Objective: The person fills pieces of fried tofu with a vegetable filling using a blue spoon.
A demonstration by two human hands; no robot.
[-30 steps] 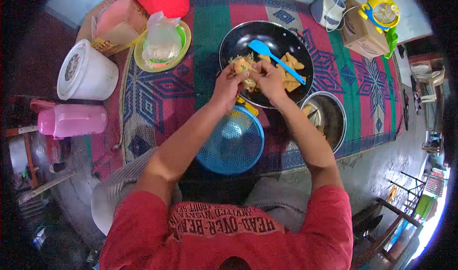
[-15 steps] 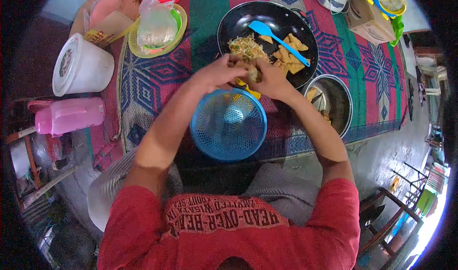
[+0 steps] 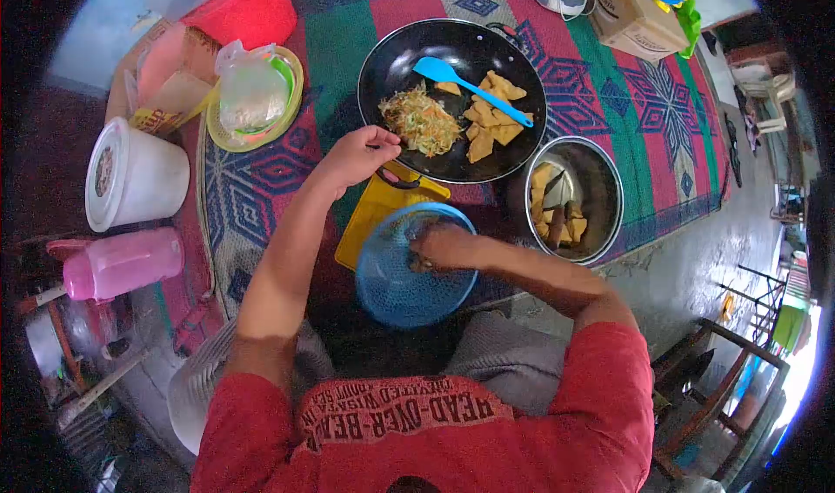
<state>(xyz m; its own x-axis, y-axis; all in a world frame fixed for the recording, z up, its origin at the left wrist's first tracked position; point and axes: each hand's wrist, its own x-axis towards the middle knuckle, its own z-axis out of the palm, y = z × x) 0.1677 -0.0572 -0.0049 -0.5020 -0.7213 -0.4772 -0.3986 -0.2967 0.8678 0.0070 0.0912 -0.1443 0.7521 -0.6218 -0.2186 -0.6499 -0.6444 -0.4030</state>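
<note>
My right hand [image 3: 448,248] is inside the blue colander [image 3: 378,288], blurred, its fingers closed around a small brownish piece that looks like fried tofu [image 3: 420,262]. At the near left rim of the black wok [image 3: 409,49], my left hand [image 3: 361,155] has thumb and fingertips drawn together; anything between them is too small to make out. Beside those fingertips lies a heap of shredded vegetables [image 3: 422,123] in the wok. Golden fried tofu triangles [image 3: 491,119] rest to its right, with a blue spatula [image 3: 474,88] lying across them.
A steel pot [image 3: 619,201] with tofu pieces and a dark-handled knife stands right of the wok. Under the colander's far side lies a yellow board [image 3: 361,228]. Leftward are a yellow basket [image 3: 222,136], a white bucket [image 3: 156,180] and a pink thermos [image 3: 130,262].
Both hands were together over the wok's near edge, around a small piece. They have parted: the right has come down into the colander, the left has moved left. The view has shifted.
</note>
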